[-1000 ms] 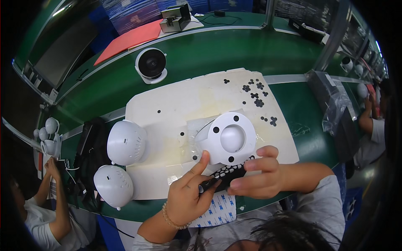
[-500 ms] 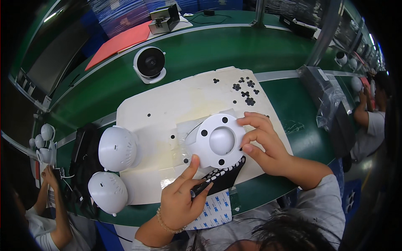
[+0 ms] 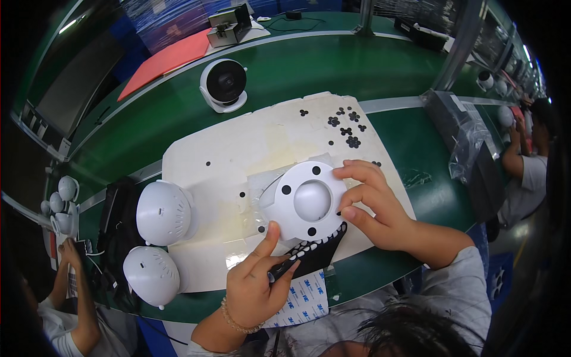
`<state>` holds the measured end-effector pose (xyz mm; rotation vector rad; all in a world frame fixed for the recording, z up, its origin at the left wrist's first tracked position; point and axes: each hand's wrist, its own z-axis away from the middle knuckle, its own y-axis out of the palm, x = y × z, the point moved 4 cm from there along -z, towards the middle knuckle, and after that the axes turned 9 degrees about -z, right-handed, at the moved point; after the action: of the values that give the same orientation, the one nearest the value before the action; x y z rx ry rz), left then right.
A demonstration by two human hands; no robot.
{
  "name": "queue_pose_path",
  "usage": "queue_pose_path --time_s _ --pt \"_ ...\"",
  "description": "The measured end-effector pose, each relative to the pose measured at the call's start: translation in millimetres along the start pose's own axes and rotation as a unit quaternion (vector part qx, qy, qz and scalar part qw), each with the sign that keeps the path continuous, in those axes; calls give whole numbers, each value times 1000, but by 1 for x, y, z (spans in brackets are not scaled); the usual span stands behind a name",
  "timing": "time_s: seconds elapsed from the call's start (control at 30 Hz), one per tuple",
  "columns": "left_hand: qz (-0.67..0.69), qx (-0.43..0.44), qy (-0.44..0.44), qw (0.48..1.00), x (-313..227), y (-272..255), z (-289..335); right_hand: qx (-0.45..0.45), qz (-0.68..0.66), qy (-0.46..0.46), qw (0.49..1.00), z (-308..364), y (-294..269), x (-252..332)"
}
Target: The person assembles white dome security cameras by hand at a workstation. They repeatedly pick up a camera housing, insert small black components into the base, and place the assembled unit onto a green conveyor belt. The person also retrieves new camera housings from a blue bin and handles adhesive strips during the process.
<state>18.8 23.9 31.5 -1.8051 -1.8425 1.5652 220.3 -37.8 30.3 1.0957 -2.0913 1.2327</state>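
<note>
A white camera with a round base [image 3: 279, 217] lies tipped with its underside toward me on a padded bag. Black round pads sit around the ring's central opening, one of them at my right thumb tip. With thumb and fingers at the ring's right edge, my right hand [image 3: 386, 217] grips the base. My left hand [image 3: 257, 282] pinches a curled black sheet [image 3: 318, 253] with rows of pale round spots, and one raised finger touches the base's lower left. Below the sheet hangs white backing paper [image 3: 304, 300] with blue print.
Two white camera bodies [image 3: 162, 213] [image 3: 151, 276] lie on the left of the cream board [image 3: 220, 140]. Loose black pads [image 3: 353, 142] are scattered at its upper right. Another camera [image 3: 225, 86] stands on the green surface beyond. A grey box [image 3: 446, 116] is at right; co-workers sit on both sides.
The standing camera on the green surface has shifted to the right. My view has moved slightly; both hands keep nearly the same hold.
</note>
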Motion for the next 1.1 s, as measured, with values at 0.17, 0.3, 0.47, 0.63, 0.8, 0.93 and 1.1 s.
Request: queue_pose_path --time_s 0.17,0.3,0.47,0.63,0.8,0.93,1.1 --pt "-3 -4 3 1000 0 0 1 6 137 -84 987 4 -1 2" --pt "-7 -1 2 1000 1 -1 2 -8 281 -175 943 12 -3 10" --pt "6 2 -9 1000 2 0 3 -104 -157 154 970 9 1 -10" --pt "16 -4 -7 1000 3 -6 3 3 -452 361 816 -1 16 -21" --pt "19 -11 9 1000 5 -4 1 17 -424 301 854 -2 17 -22" --pt "39 11 -4 999 3 -3 3 11 -456 308 835 -7 15 -20" --pt "74 17 22 997 10 -1 10 -80 -497 239 830 -36 -34 -70"
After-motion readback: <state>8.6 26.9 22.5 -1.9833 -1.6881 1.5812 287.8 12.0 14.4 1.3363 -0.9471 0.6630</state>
